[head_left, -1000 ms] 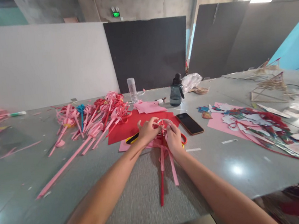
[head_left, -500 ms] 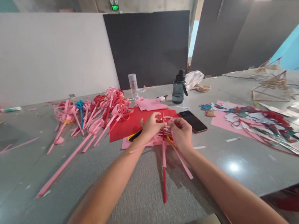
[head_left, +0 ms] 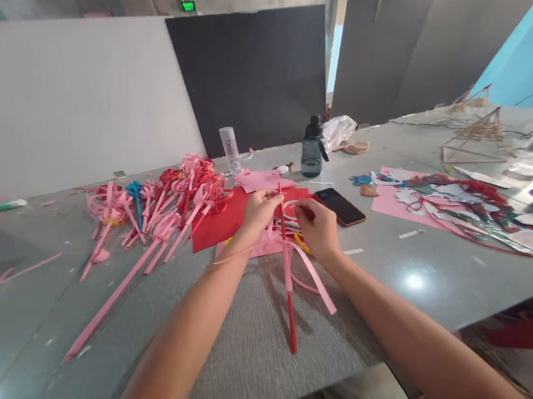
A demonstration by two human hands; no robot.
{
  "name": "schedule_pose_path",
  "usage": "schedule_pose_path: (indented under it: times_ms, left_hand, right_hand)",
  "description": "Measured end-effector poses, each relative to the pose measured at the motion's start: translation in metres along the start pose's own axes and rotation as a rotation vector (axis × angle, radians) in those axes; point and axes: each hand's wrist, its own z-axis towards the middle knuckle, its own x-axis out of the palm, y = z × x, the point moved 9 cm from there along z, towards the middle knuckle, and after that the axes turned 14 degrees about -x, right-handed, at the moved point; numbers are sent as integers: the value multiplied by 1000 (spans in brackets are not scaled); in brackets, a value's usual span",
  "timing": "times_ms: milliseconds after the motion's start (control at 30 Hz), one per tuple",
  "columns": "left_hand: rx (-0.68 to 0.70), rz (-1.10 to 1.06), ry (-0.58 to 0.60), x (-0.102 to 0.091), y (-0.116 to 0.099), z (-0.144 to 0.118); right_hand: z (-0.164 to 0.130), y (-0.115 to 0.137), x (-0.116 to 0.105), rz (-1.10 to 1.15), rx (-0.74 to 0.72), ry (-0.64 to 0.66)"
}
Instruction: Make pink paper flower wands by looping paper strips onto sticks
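The left hand (head_left: 262, 214) pinches the top of a red-and-pink stick (head_left: 287, 274), which slants down between both forearms; the right hand (head_left: 319, 224), fingers curled, is just beside it, its grip unclear. Pink strips (head_left: 315, 274) trail from the stick.

From the wearer's own seat, a single head-mounted camera looks forward and down across a gray counter (head_left: 239, 371), close enough that the left forearm (head_left: 185, 326) and right forearm (head_left: 401, 312) rise large from the bottom edge. The wide view runs from the counter's near side to a black panel (head_left: 256, 78) behind and an exit sign (head_left: 188, 6) near the top.
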Motion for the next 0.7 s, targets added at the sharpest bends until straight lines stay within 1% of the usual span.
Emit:
schedule_pose_path:
  times_ms: [133, 300, 533, 600, 700]
  left_hand:
    - [8, -31, 27, 0, -8, -3]
    - [58, 19, 61, -3, -24, -12]
    - [90, 162, 37, -13, -37, -19]
    - [114, 224, 44, -12, -42, -23]
    - [189, 343, 82, -6, -50, -30]
  right_hand:
    - [4, 3, -4, -40, -57, 4]
    - [6, 8, -3, -52, -120, 10]
    - [4, 16, -6, -13, -163, -49]
    - [4, 17, -7, -8, -164, -62]
    - [4, 20, -7, 2, -180, -65]
